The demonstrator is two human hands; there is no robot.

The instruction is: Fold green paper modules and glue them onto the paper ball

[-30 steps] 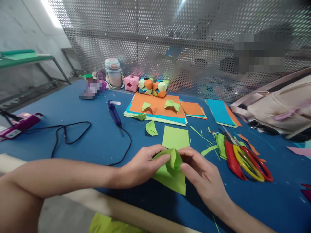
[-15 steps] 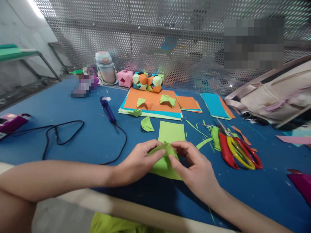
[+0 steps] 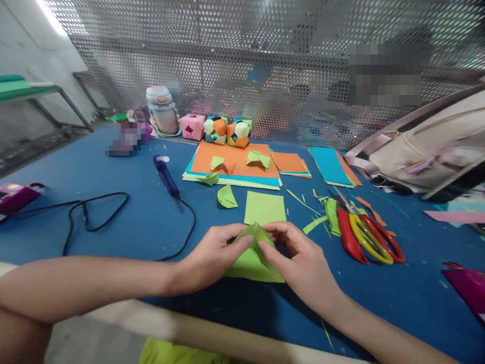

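A green sheet of folding paper (image 3: 254, 259) is pinched between my two hands near the table's front edge. Its upper part rises into a creased peak. My left hand (image 3: 222, 255) grips the left side, thumb on top and fingers behind. On the right side, my right hand (image 3: 299, 258) presses its thumb against the fold, its other fingers curled behind the paper. Just beyond lies a flat green square (image 3: 265, 206). A folded green piece (image 3: 227, 196) sits to its left, and another folded green piece (image 3: 258, 160) rests on the stacked orange sheets (image 3: 242, 151).
Scissors with red and yellow handles (image 3: 369, 235) lie at right among green paper strips (image 3: 315, 224). A blue glue gun (image 3: 165, 176) with a black cord lies left. Folded paper balls (image 3: 238, 133), a bottle (image 3: 162, 111) and a beige bag (image 3: 424, 141) stand at the back.
The green paper's peak, open toward me earlier, is now pressed flatter and narrower. My right thumb has moved left onto the fold. The whole view has shifted slightly.
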